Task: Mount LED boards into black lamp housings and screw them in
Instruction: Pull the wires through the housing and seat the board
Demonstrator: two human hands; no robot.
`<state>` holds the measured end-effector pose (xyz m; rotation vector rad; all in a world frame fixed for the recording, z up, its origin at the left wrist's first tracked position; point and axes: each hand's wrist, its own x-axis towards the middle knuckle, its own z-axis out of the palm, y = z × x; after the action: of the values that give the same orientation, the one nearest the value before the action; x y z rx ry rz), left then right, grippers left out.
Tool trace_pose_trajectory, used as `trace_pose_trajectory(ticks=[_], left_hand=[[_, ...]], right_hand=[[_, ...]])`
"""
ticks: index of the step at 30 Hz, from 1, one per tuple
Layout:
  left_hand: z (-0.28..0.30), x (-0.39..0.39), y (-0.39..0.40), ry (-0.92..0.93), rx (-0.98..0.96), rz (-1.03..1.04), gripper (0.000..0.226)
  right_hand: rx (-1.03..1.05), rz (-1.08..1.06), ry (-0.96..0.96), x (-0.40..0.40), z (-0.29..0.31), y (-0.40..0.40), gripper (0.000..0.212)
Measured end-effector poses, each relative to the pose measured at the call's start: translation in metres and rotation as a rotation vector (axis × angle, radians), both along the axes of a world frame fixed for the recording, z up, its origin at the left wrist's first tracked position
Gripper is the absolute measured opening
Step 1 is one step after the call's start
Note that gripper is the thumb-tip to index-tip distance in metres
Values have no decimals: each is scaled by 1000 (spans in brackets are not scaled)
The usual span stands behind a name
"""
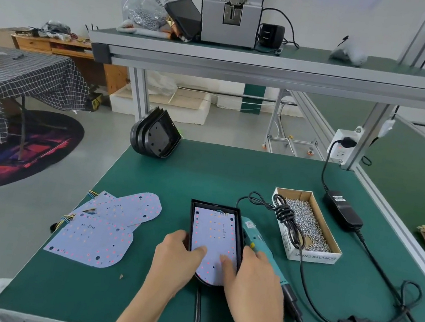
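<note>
Seating step of the assembly. A black housing point(214, 243) lies near the front edge of the bench point(203, 176), about midway along it, with an LED board point(215, 233) laid inside it, its wires toward the far end. The left hand point(178, 255) rests at the housing's left rim, fingers fairly straight and a fingertip pressing on the board; the right hand point(247, 271) lies at the right rim with its fingers likewise extended onto the board. Neither hand grips anything. The board appears to sit within the walls, though whether it is fully home cannot be told. Spare boards point(102, 227) are fanned out toward the front left corner; a stack of empty housings point(155, 136) stands on edge at the far left edge. A teal screwdriver point(261, 248) lies just beside the housing on its right, partly under the right hand, and a box of screws point(306, 224) sits further right, a coiled cable draped over it. The step in hand is judged to be pressing the board flat and aligning its holes; the next move calls for one hand to steady the housing while the other takes a screw and the driver.
</note>
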<state>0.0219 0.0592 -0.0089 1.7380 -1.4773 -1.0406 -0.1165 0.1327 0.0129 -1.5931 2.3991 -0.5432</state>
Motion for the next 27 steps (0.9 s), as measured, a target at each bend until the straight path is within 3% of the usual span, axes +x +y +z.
trace_pose_trajectory(ticks=[3, 5, 8, 12, 16, 19, 22, 25, 27], left_hand=[[-2, 0, -2, 13, 2, -5, 34], [-3, 1, -2, 20, 14, -6, 32], [-3, 1, -2, 23, 7, -18, 26], [0, 2, 0, 80, 42, -19, 32], [4, 0, 1, 69, 47, -23, 29], [6, -1, -2, 44, 57, -31, 26], [4, 0, -3, 15, 61, -44, 25], [4, -1, -3, -10, 78, -47, 26], [6, -1, -3, -9, 98, -38, 29]], right_hand=[[-242, -12, 172, -24, 8, 9, 19], [-125, 0, 312, -43, 9, 7, 24], [129, 25, 300, -57, 3, -5, 38], [117, 59, 252, -56, -3, -19, 31], [-124, -31, -205, -76, 2, -12, 22], [-550, -79, -627, -82, 15, 5, 17], [-945, -100, -1186, -86, 29, 21, 9], [-917, 49, -1660, -91, 37, 31, 20], [-809, 87, -1748, -95, 39, 37, 21]])
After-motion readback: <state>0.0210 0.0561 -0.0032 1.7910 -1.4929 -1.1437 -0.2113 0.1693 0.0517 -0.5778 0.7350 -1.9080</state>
